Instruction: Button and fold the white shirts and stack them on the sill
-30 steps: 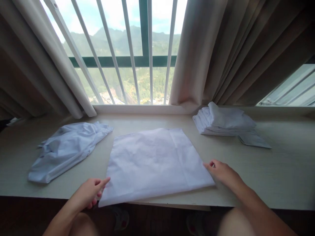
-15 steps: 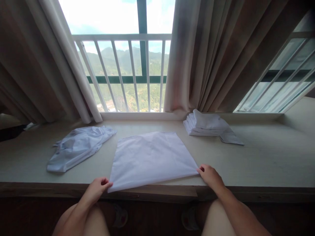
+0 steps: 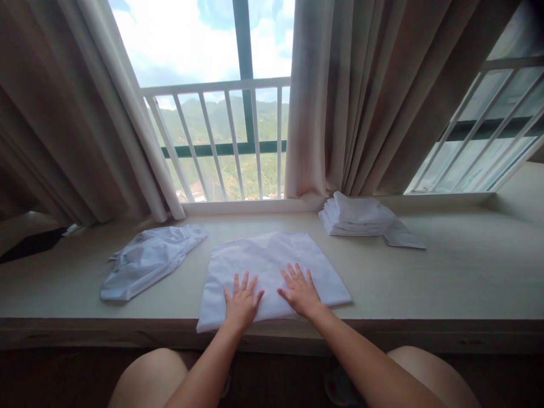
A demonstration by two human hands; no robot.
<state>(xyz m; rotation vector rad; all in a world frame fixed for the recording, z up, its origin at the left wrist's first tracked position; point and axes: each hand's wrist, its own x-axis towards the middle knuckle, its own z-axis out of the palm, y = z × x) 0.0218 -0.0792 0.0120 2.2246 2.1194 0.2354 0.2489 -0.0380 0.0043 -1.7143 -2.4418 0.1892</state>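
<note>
Both hands flat on a white folded cloth (image 3: 272, 258), palms down, fingers spread and released, gripping nothing. Left hand (image 3: 241, 303) rests on the near-middle part of the cloth, fingertips pointing far. Right hand (image 3: 300, 292) lies just beside it to the right, also on the cloth, thumbs near each other but apart. Cloth is a rough square, lying flat on the pale window ledge (image 3: 446, 283), its near edge reaching the ledge's front lip, near-left corner at the very edge; faint creases across the far half. To the left, well apart from the hands, a crumpled white garment (image 3: 148, 260) lies loosely bunched on the ledge, its far end pointing toward the window. To the far right, a stack of folded white cloths (image 3: 355, 218) sits against the foot of the curtain, with one thin flat piece (image 3: 403, 238) sticking out at its right, touching the stack. Brown curtains (image 3: 382, 96) hang left and right of a window (image 3: 204, 45) with white railing bars (image 3: 225, 141); hills and cloudy sky beyond. Person's bare knees show below the ledge, at the near edge of the view.
</note>
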